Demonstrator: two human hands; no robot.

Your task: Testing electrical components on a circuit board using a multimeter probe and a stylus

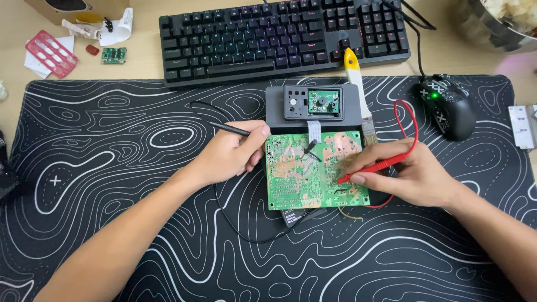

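Green fibreglass, the square printed circuit board I see from the head camera lies solder side up on the black wave-patterned desk mat, below a dark grey housing. My left hand pinches a thin black probe; my right hand grips a red probe, tip on the board.
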